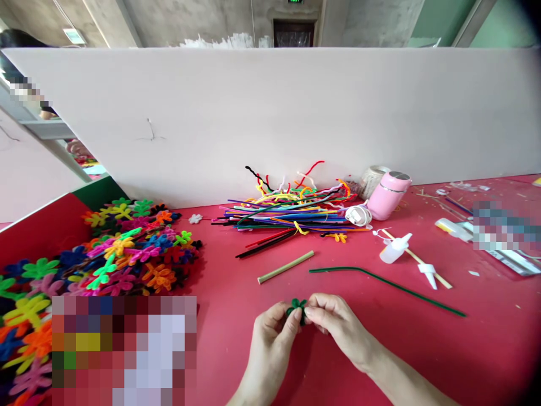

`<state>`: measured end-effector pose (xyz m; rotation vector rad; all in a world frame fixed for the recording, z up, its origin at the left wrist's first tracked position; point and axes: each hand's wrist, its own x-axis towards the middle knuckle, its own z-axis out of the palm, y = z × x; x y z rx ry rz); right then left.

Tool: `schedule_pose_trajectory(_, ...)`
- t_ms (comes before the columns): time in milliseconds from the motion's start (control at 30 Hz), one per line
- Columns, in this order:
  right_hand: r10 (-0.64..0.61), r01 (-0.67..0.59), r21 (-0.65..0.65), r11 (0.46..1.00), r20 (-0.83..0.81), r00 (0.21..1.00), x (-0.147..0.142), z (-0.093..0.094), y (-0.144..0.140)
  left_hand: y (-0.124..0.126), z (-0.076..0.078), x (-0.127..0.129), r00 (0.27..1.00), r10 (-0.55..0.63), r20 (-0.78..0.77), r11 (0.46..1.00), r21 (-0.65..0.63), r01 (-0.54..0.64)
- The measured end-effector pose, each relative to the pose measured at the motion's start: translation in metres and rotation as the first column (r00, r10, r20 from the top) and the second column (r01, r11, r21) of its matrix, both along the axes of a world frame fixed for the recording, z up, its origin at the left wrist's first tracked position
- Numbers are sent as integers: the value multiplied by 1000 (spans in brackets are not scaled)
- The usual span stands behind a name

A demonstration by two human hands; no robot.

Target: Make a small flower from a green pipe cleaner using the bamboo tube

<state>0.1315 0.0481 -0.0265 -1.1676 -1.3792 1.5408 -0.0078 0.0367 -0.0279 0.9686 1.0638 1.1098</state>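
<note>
Between both hands is a small dark green pipe-cleaner flower (297, 305) with looped petals. My left hand (273, 332) pinches it between thumb and fingers from the left. From the right, the thumb and fingertips of my right hand (338, 324) close on its edge. A straight length of dark green pipe cleaner (393, 283), bent near one end, lies on the red table just beyond my right hand. A short bamboo stick (286, 267) rests ahead of my hands.
Pipe cleaners (283, 211) in many colours are bundled at the back. Finished flowers (114, 254) heap up at the left. A pink bottle (389, 194), a small glue bottle (395, 248) and a white nozzle (428, 274) are on the right. A white partition (270, 118) stands behind.
</note>
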Motion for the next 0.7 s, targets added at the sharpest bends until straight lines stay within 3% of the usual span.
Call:
schedule_pose_trajectory(133,-45,41,53,998,74,996,1,2,-1,1,-4,-1,984,62,166,990,-138,-39)
schedule_pose_trajectory(267,-3,-34,202,979,180,984,-2,6,-3,1,-7,-2,949,123,290,976,-209,-63)
schedule_pose_trajectory(433,4,-69,253,965,248,969,-6,5,-4,1,-8,-2,961,100,258,984,-172,-56)
schedule_pose_trajectory(700,73,-96,162,982,144,987,0,1,-1,0,-13,-2,972,16,235,995,-104,8)
